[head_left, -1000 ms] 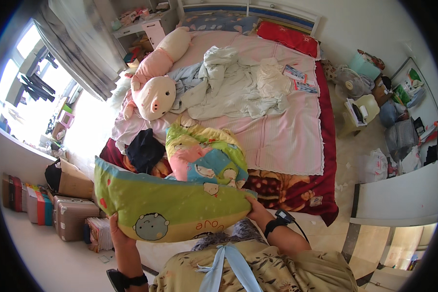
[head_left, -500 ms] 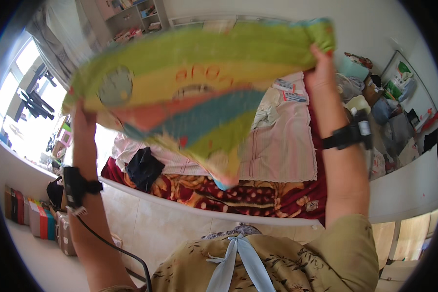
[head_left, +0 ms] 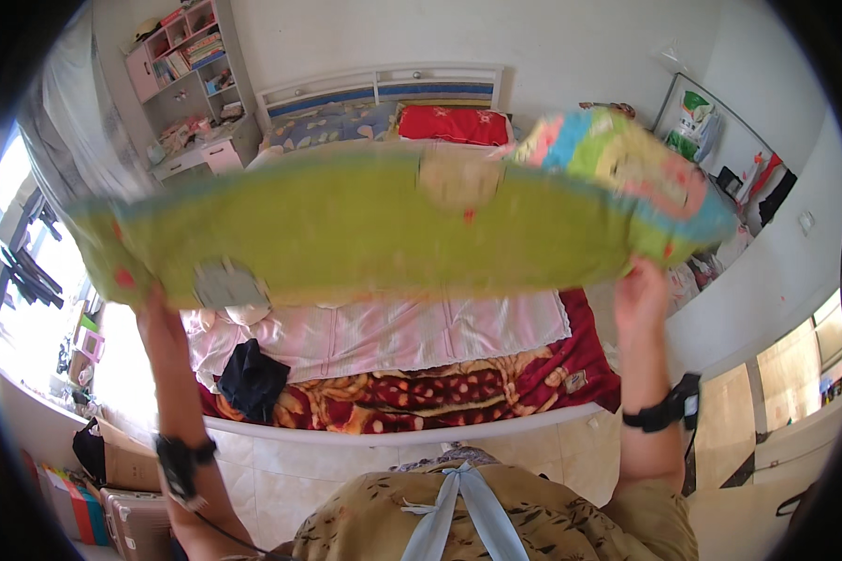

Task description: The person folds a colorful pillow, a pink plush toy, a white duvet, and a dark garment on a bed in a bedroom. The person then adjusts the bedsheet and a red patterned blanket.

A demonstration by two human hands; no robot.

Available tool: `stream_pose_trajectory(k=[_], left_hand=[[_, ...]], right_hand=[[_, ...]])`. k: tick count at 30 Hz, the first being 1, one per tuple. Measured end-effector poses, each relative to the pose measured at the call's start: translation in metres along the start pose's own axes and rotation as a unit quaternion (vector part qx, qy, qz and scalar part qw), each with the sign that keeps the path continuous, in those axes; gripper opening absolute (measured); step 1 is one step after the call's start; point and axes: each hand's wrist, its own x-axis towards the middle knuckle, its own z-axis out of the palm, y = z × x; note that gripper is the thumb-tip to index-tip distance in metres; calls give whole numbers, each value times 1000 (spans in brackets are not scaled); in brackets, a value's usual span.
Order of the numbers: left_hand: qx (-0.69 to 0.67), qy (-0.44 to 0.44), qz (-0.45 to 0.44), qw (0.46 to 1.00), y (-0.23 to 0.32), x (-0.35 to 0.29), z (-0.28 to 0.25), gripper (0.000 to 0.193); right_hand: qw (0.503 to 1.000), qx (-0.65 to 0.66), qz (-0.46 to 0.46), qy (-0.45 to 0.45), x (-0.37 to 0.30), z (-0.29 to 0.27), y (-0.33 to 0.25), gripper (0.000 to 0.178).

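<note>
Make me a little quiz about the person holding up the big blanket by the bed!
1. True or false: both hands hold the green blanket up in the air.
2. Which colour is the pillow at the head of the bed? A blue, B red, C white.
3. Fill in: the dark garment lies on the bed nearer the ___ hand.

Key:
1. True: the left hand and right hand each grip its lower edge.
2. B.
3. Left.

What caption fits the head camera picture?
Left hand and right hand hold a green blanket spread above the bed.
</note>
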Motion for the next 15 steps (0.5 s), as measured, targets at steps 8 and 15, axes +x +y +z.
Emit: stream_pose_trajectory(k=[8, 15], left_hand=[[79, 184, -388, 900, -75, -275, -108, 42], [182, 211, -566, 776, -79, -401, -164, 41]], right_hand=[[937, -136, 177, 269, -172, -195, 95, 37], [828, -243, 348, 365, -295, -288, 111, 38]])
